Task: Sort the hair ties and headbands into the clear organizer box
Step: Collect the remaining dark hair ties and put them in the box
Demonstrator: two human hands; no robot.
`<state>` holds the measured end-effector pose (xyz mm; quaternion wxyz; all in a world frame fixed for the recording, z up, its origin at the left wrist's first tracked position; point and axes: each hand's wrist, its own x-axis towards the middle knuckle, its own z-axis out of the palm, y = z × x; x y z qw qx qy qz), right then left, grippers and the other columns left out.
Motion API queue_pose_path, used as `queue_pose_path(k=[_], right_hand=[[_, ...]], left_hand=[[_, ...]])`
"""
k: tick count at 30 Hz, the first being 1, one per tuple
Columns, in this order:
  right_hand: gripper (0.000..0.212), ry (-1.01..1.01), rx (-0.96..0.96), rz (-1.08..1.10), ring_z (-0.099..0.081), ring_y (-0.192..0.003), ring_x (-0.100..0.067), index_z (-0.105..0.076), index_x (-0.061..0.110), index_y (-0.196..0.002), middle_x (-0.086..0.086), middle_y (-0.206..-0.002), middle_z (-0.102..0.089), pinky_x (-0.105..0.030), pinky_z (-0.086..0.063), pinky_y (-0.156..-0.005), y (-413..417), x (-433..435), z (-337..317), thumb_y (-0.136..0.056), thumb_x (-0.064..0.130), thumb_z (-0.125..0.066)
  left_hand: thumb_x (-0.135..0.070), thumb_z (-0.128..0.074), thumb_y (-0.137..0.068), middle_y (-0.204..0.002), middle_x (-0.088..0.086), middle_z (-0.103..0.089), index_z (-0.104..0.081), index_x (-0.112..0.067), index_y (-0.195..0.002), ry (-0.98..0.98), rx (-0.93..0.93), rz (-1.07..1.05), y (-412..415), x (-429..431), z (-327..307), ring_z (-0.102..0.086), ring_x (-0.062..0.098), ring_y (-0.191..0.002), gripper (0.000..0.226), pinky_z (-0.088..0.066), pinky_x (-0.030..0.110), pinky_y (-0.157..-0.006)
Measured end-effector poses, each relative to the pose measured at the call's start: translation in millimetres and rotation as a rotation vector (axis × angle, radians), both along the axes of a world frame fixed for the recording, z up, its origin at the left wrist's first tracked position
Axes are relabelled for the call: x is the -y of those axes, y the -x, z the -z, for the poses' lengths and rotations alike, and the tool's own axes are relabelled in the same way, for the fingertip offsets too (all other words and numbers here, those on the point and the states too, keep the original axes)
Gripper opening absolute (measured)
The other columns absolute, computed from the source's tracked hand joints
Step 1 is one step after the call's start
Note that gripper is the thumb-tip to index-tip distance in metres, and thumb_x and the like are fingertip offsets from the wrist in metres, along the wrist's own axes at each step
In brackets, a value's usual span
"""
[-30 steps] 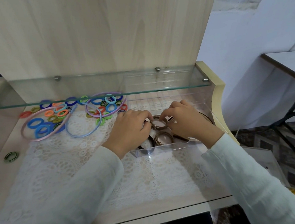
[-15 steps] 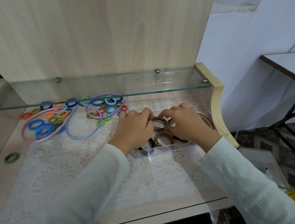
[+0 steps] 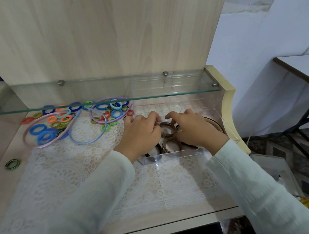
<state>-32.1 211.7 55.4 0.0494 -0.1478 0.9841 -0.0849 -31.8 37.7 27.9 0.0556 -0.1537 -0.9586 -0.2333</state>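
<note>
On the lace-covered table (image 3: 71,178), beneath a glass shelf (image 3: 75,104), the left hand (image 3: 142,134) and right hand (image 3: 195,130) sit inside the clear organizer box (image 3: 173,154) — each grip curled, seemingly pinching one brown hair tie (image 3: 166,130). The loose coloured ties (image 3: 38,130) lie heaped leftward; a white wall (image 3: 256,53) stands to the right.

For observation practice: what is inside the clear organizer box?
A far brown ring pinched by left hand and right hand; a near brown ring; a black ring; a brown headband. Hands cover the rest.

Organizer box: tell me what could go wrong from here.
1. The left hand and right hand both pinch one brown ring in the clear organizer box; it may slip and knock the other rings.
2. The lone green hair tie lies far left of the pile and could be missed.
</note>
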Motion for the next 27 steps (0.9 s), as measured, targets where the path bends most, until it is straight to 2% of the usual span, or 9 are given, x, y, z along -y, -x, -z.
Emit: queue_pose_path(k=[4, 10, 16, 22, 27], right_hand=[[0.056, -0.001, -0.014, -0.003, -0.038, -0.121, -0.024, -0.036, 0.028, -0.138, 0.005, -0.128, -0.058, -0.041, -0.033, -0.096, 1.6, 0.1, 1.9, -0.087, 0.021, -0.058], [0.055, 0.009, -0.02, 0.003, -0.039, -0.12, -0.023, -0.037, 0.028, -0.138, 0.006, -0.128, -0.058, -0.04, -0.032, -0.096, 1.6, -1.5, 1.4, -0.088, 0.018, -0.055], [0.054, 0.0, -0.031, -0.006, -0.039, -0.119, -0.023, -0.038, 0.029, -0.138, 0.006, -0.129, -0.058, -0.041, -0.033, -0.097, 1.6, -0.3, 1.8, -0.087, 0.017, -0.054], [0.054, -0.01, -0.041, -0.008, -0.04, -0.119, -0.023, -0.037, 0.029, -0.138, 0.004, -0.128, -0.059, -0.041, -0.032, -0.096, 2.3, 0.6, 3.1, -0.087, 0.018, -0.054], [0.054, -0.009, -0.037, 0.001, -0.04, -0.12, -0.023, -0.037, 0.029, -0.138, 0.005, -0.129, -0.059, -0.041, -0.035, -0.095, 0.7, 0.0, 3.0, -0.088, 0.018, -0.053]], left_hand=[[-0.029, -0.03, -0.086, -0.096, -0.011, -0.066, -0.047, -0.032, -0.109, -0.015, 0.013, 0.003, -0.1, -0.4, -0.5, -0.052, 0.014, -0.097, 0.029, -0.022, 0.037, -0.089], [-0.022, -0.038, -0.094, -0.101, -0.011, -0.066, -0.051, -0.031, -0.113, 0.012, -0.02, 0.005, -1.7, 3.5, 0.4, -0.052, 0.014, -0.101, 0.025, -0.023, 0.038, -0.093], [-0.031, -0.027, -0.082, -0.103, -0.012, -0.066, -0.05, -0.034, -0.111, -0.033, -0.002, 0.026, -5.0, 8.5, 2.4, -0.052, 0.011, -0.103, 0.038, -0.019, 0.034, -0.091], [-0.032, -0.024, -0.081, -0.106, -0.013, -0.065, -0.05, -0.033, -0.117, -0.001, -0.014, 0.023, -6.5, 5.8, 0.4, -0.051, 0.012, -0.106, 0.044, -0.018, 0.035, -0.093], [-0.028, -0.028, -0.082, -0.109, -0.017, -0.062, -0.052, -0.032, -0.117, -0.039, -0.062, 0.011, -13.6, 9.3, 2.7, -0.049, 0.008, -0.109, 0.042, -0.015, 0.03, -0.094]])
